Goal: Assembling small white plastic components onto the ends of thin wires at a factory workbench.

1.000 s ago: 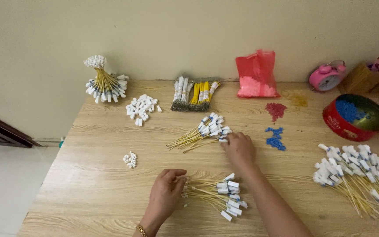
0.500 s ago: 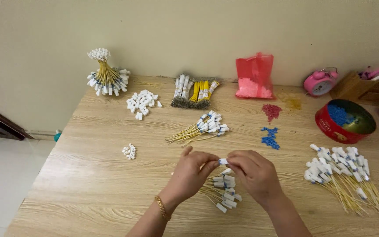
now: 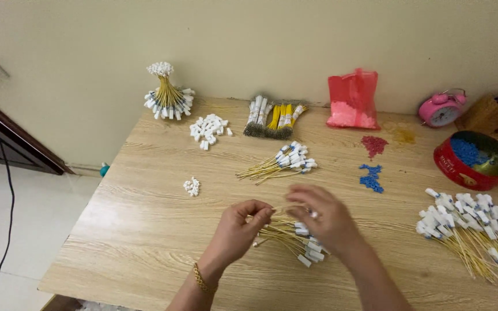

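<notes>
1. Near the front edge of the table (image 3: 145, 253), both hands meet over a small pile of wires (image 3: 295, 242), thin yellow leads with white plugs on their ends.
2. The left hand (image 3: 238, 230) has its fingers curled shut, pinching the bare ends of one or two wires between thumb and fingertips; a gold bracelet (image 3: 200, 279) sits on that wrist.
3. The right hand (image 3: 325, 219) is blurred; its fingers are bent over the plug end of the pile, and I cannot tell whether they grip anything.
4. Toward the middle of the table lies a second bundle (image 3: 280, 161) of the same wires, fanned out, well apart from the hands.
5. At the right edge a large heap (image 3: 468, 230) of wires spreads out, plugs toward the wall.
6. At the back left corner stands an upright sheaf (image 3: 167, 95) of wires, with loose white plugs (image 3: 207, 129) just beside it and a few plugs (image 3: 191, 186) nearer the left edge.
7. Along the back edge are a flat pack of white and yellow wires (image 3: 275, 118), a red bag (image 3: 353, 101) and a pink clock (image 3: 442, 108).
8. Blue beads (image 3: 370, 177) and red beads (image 3: 374, 144) lie between the middle bundle and a red tin (image 3: 462, 170) holding more blue beads.
</notes>
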